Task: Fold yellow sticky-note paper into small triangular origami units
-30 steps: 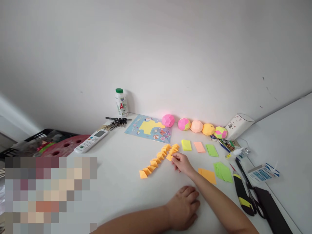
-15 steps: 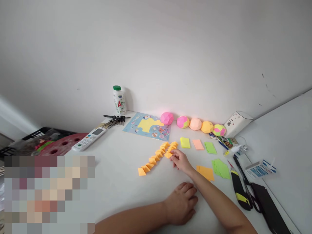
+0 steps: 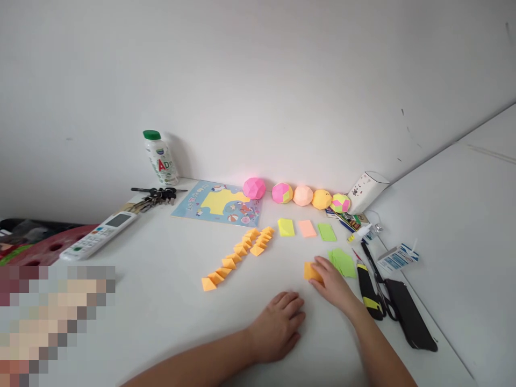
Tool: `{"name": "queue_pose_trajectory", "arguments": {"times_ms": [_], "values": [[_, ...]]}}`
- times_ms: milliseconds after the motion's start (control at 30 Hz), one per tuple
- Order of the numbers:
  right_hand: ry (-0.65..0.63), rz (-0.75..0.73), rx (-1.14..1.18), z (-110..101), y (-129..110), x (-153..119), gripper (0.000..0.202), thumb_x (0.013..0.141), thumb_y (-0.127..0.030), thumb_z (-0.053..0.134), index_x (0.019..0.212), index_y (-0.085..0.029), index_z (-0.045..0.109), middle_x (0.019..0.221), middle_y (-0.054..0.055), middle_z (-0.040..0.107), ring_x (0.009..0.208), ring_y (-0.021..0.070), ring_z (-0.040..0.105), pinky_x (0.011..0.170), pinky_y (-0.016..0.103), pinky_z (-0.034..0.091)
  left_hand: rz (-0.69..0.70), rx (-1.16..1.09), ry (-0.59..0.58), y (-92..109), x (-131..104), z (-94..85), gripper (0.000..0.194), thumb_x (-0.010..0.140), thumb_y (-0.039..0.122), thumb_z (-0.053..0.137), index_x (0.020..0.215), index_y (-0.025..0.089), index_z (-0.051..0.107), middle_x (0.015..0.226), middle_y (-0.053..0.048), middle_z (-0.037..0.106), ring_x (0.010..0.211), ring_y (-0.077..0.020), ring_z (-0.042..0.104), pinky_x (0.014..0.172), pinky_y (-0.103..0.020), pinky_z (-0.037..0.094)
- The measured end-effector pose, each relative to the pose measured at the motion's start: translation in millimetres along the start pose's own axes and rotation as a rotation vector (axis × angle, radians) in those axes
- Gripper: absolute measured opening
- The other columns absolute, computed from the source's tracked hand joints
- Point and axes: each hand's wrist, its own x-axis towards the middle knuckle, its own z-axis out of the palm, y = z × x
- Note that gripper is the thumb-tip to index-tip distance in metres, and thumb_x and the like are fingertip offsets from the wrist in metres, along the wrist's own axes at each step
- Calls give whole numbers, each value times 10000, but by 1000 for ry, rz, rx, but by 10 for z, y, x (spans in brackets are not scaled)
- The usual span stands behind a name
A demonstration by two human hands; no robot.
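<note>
My right hand (image 3: 331, 282) is at the orange paper sheets (image 3: 309, 271), its fingers and thumb closed on their right part. My left hand (image 3: 276, 327) rests palm down on the white table, fingers bent slightly and apart, touching only the tabletop. Left of the hands lie a long row of folded orange pieces (image 3: 229, 262) and a shorter row (image 3: 262, 242) beside it. Green sheets (image 3: 342, 263) lie spread just behind my right hand. Small yellow (image 3: 286, 228), pink (image 3: 307, 229) and green (image 3: 327, 232) paper stacks lie farther back.
Several paper balls (image 3: 303, 195) line the wall beside a blue printed sheet (image 3: 189, 207). A bottle (image 3: 162, 161), keys (image 3: 155, 198) and a remote (image 3: 99, 236) are left. A cutter (image 3: 368, 293), scissors (image 3: 387, 306), glue (image 3: 360, 235) and black case (image 3: 409, 314) lie right.
My right hand has let go of the folded orange piece at the short row and moved right and nearer, onto the orange sheets. The camera view has shifted right.
</note>
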Motion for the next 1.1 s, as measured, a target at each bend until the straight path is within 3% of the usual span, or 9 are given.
{"name": "queue_pose_trajectory", "arguments": {"times_ms": [433, 733, 833, 900, 1000, 1100], "values": [[58, -58, -77, 139, 37, -2, 197, 807, -173, 502, 962, -160, 623, 1102, 145, 619, 1068, 282, 552, 925, 454, 456, 1, -16, -2, 1, -3, 0, 346, 769, 246, 514, 1109, 183, 517, 1268, -100, 481, 1205, -274, 366, 1033, -448, 280], [283, 65, 151, 155, 32, 18, 255, 858, -212, 409, 833, -179, 660, 891, 119, 690, 870, 243, 635, 825, 415, 499, 0, -82, 4, -20, -18, 9, 375, 758, 225, 529, 1132, 201, 510, 1266, -102, 486, 1212, -282, 371, 1032, -468, 294], [404, 147, 198, 47, -38, -3, 255, 878, -271, 407, 863, -178, 643, 902, 126, 674, 878, 240, 614, 835, 416, 481, -85, -285, 117, -57, -22, 22, 444, 796, 216, 488, 1234, 191, 419, 1278, -133, 458, 1186, -251, 419, 1010, -434, 350], [488, 300, 465, -21, -126, -25, 213, 840, -343, 497, 796, -181, 628, 841, 109, 666, 807, 230, 610, 768, 382, 501, -226, -531, 232, -90, -5, 9, 427, 842, 246, 445, 1260, 195, 374, 1268, -139, 452, 1139, -216, 473, 981, -396, 397], [348, 501, 928, -25, -303, -59, 257, 774, -417, 592, 824, -165, 597, 752, 74, 650, 660, 188, 597, 610, 306, 509, -408, -975, 303, -131, 43, -47, 396, 844, 359, 486, 1199, 194, 426, 1217, -124, 494, 1080, -200, 529, 932, -371, 442], [180, 515, 1134, 71, -491, -97, 289, 722, -435, 647, 796, -166, 572, 692, 35, 627, 620, 159, 576, 588, 269, 493, -461, -1264, 198, -143, 83, -102, 424, 806, 439, 536, 1109, 144, 501, 945, -92, 625, 847, -187, 621, 775, -353, 501]]}}
